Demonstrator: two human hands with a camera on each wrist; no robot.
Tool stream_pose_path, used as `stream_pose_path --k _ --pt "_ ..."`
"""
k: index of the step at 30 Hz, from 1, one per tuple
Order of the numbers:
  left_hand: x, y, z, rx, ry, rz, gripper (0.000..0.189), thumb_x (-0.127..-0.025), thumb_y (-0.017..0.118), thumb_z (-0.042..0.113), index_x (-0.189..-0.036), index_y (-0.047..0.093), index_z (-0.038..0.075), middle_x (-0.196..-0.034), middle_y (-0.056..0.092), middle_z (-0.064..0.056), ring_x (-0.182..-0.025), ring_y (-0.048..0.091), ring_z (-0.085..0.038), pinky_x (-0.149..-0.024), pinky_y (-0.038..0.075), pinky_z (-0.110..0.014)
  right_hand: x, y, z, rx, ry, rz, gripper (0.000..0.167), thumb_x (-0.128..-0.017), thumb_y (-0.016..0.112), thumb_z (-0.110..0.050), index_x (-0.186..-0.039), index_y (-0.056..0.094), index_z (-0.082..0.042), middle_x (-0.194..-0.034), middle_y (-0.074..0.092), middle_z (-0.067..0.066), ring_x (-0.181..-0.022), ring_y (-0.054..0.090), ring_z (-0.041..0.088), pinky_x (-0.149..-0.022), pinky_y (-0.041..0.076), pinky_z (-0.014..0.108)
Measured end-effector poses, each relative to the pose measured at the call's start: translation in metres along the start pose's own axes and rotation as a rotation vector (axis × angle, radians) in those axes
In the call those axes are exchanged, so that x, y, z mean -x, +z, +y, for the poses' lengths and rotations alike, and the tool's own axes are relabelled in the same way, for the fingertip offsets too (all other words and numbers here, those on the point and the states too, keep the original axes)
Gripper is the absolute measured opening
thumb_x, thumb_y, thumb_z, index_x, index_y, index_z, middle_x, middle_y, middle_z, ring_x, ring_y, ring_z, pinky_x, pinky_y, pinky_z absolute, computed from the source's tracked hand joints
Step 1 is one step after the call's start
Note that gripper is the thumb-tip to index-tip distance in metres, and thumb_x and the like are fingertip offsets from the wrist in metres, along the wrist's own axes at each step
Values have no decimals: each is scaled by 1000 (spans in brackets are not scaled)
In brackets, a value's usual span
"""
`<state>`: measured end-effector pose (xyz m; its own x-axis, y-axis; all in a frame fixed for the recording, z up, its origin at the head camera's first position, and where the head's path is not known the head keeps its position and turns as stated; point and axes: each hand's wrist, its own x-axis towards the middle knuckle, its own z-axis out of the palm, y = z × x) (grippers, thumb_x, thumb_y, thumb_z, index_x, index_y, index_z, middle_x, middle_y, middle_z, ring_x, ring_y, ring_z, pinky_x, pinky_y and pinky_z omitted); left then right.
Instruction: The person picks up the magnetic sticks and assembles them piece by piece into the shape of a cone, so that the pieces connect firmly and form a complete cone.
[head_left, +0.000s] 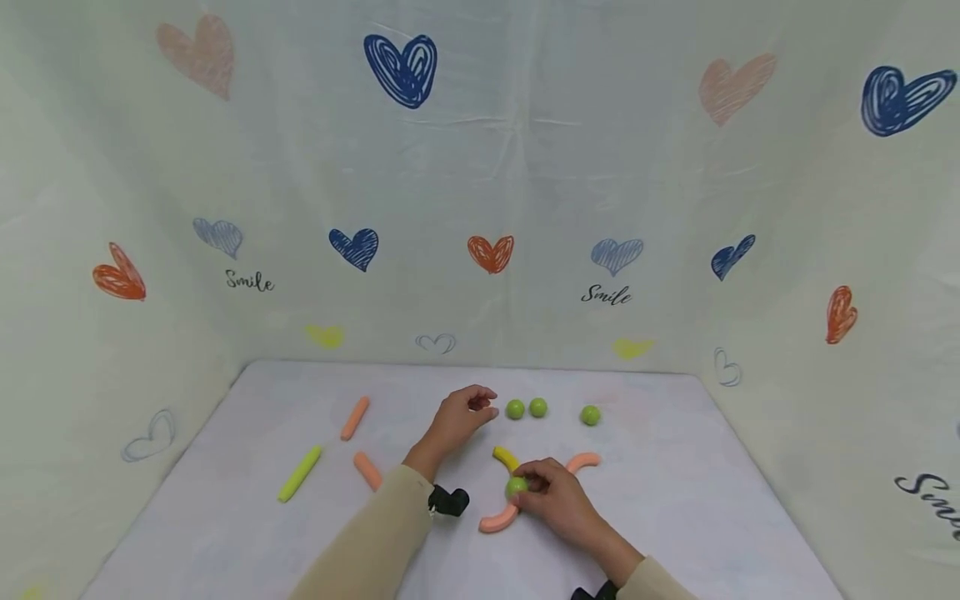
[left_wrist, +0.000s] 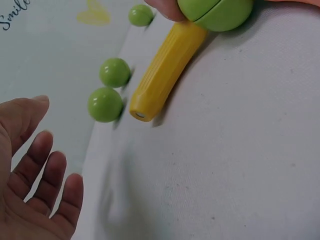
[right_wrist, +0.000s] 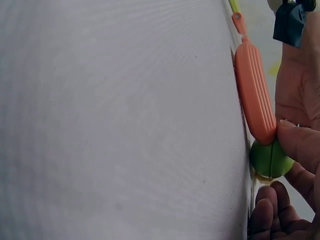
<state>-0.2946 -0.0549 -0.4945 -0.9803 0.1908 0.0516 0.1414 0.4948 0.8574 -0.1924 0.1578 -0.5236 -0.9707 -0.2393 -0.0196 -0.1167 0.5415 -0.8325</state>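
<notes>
Thumb and fingers of my right hand (head_left: 558, 498) pinch a green ball (head_left: 517, 487) low over the white table. A yellow curved rod (head_left: 506, 457) meets this ball on its far side, and an orange curved rod (head_left: 498, 522) on its near side. The right wrist view shows the ribbed orange rod (right_wrist: 255, 92) ending right against the ball (right_wrist: 271, 159). Another orange curved rod (head_left: 583, 461) shows just beyond the right hand, its near end hidden. My left hand (head_left: 459, 414), fingers loosely bent and holding nothing, hovers left of two loose green balls (left_wrist: 105, 104).
A third loose green ball (head_left: 591, 415) lies farther right at the back. On the left are a straight orange rod (head_left: 355, 418), a second orange rod (head_left: 367, 471) partly behind the left sleeve, and a yellow-green rod (head_left: 300, 474). A heart-printed curtain (head_left: 450, 183) surrounds the table.
</notes>
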Motion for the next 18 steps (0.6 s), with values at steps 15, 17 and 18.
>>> stream_pose_path --k 15,17,18 --pt "-25 16 7 -35 9 -130 41 -96 79 17 -135 69 14 -137 63 -11 -131 56 -32 -110 48 -53 3 -1 0 -21 -16 -4 31 -88 86 -25 -114 76 -13 -108 65 3 -92 60 10 -77 50 20" --pt "-29 18 5 -48 36 -146 41 -95 79 16 -135 69 13 -137 63 -12 -130 56 -33 -110 48 -53 3 -2 1 -20 -16 -5 31 -88 86 -25 -114 76 -13 -107 65 3 -91 60 9 -76 50 20" --pt "-31 20 5 -55 44 -154 42 -95 79 16 -136 69 13 -137 63 -13 -130 57 -34 -110 48 -53 3 -2 2 -18 -18 -5 31 -88 86 -25 -114 76 -12 -107 65 3 -91 59 9 -76 50 20"
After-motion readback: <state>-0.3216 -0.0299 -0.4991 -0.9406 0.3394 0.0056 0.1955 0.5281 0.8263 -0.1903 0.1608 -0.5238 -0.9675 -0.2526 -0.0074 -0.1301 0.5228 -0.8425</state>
